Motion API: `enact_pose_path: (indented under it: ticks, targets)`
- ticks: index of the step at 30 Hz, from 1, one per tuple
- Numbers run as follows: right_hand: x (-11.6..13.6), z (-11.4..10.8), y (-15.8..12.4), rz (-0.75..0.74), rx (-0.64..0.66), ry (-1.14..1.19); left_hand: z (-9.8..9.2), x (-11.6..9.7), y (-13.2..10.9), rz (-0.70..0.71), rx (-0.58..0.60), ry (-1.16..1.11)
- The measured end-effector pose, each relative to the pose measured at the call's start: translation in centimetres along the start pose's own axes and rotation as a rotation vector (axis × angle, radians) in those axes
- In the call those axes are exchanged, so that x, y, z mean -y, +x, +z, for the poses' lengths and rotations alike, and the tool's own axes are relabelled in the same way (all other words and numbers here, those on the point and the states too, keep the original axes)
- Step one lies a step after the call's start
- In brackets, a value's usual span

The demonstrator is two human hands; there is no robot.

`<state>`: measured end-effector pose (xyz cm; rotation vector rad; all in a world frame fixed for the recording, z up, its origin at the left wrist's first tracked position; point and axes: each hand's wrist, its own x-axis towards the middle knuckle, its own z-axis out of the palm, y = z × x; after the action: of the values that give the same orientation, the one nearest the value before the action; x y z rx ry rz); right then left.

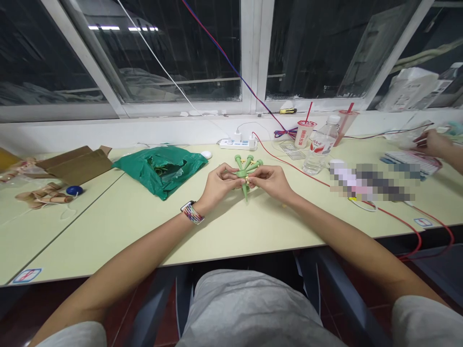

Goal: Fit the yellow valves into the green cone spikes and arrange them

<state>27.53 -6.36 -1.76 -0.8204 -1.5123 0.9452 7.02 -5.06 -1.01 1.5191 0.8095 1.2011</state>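
Over the middle of the table, my left hand (216,187) is closed round a green plastic plant watering spike (246,194), whose pointed tip faces toward me. From the other side my right hand (274,183) pinches at the small yellow valve (247,180) on that spike, thumb and forefinger together. The fingers partly hide where the two parts meet. Just beyond lie several more green watering spikes (249,160) fanned out on the tabletop, with yellow parts on them.
A torn green plastic bag (144,168) and a white mouse (206,154) lie left of centre, with wooden toys (47,195) farther left. On the right stand a water bottle (320,149), drink cups (304,135) and a red cable (289,166). Another person's hand (432,143) reaches in.
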Motion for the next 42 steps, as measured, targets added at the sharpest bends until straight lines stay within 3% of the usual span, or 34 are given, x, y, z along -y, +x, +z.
enact_pose_path:
  ticks: [11, 15, 17, 20, 25, 30, 34, 38, 42]
  targets:
    - [1.1, -0.4, 0.3, -0.076, 0.078, -0.143, -0.5, -0.9, -0.2, -0.006, 0.027, -0.042]
    - [2.9, -3.1, 0.7, 0.044, 0.16, -0.209, -0.8, -0.6, 0.2, 0.009, 0.036, -0.041]
    - [3.7, -5.1, 0.0, 0.118, 0.258, -0.382, -0.9, -0.1, 0.5, 0.021, 0.02, -0.049]
    - [4.4, -7.9, -1.9, 0.162, 0.429, -0.709, -0.9, 0.6, 0.7, 0.031, 0.016, -0.074]
    - [4.0, -9.9, -5.3, 0.226, 0.51, -0.815, -0.6, 0.9, 0.5, 0.004, 0.053, -0.1]
    - [2.9, -9.3, -5.7, 0.19, 0.508, -0.829, -0.4, 0.8, 0.3, -0.025, 0.065, -0.131]
    - [2.8, -7.7, -3.9, 0.105, 0.394, -0.851, -0.4, 0.8, 0.3, -0.039, 0.06, -0.163]
    - [3.4, -4.9, -1.2, 0.004, 0.249, -0.556, -0.3, 0.8, 0.2, -0.04, 0.059, -0.162]
    - [3.5, -2.4, 0.4, -0.049, 0.22, -0.25, -0.4, 0.7, 0.2, -0.042, 0.053, -0.163]
